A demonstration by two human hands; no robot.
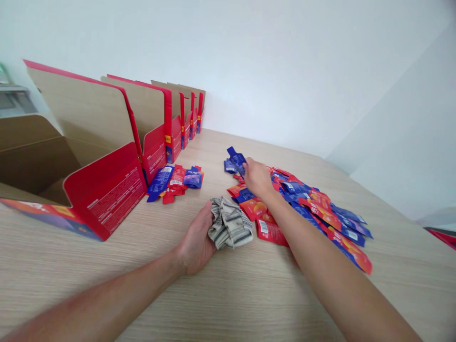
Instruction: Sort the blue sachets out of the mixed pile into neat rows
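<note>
In the head view, my left hand [197,240] is closed on a crumpled striped cloth [230,225], grey and white, just above the table. My right hand [258,178] pinches a blue packet [237,159] with a narrow tab at its end. Beneath and beyond my right forearm spreads a pile of red and blue packets [320,209], partly hidden by that arm. Left of my hands, a smaller group of red and blue packets [176,182] lies beside the boxes. The fingertips of my left hand are hidden behind the cloth.
A row of open red cardboard boxes [114,194] runs along the left side toward the white wall [267,71]. Their flaps stand up. All rest on a pale wood-grain table [228,294]. A red edge of some object [441,236] shows at far right.
</note>
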